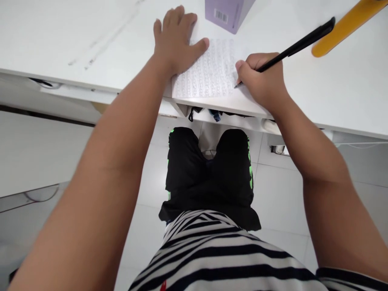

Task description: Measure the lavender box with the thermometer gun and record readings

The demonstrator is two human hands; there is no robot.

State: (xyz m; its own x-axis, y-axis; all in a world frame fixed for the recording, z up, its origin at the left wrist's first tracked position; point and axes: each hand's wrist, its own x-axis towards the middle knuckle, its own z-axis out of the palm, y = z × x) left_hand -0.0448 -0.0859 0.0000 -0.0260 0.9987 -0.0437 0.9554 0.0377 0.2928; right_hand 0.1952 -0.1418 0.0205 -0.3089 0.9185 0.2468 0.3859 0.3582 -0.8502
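The paper (full of small writing) lies at the near edge of the white bench. The left hand presses flat on it, fingers spread. The right hand grips a black pen, tip on the paper.

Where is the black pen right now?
The black pen is in the right hand, right of centre, its tip at the right edge of the written sheet, near the yellow object.

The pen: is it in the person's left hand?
No, the right hand grips the black pen with its tip on the paper, while the left hand lies flat on the sheet.
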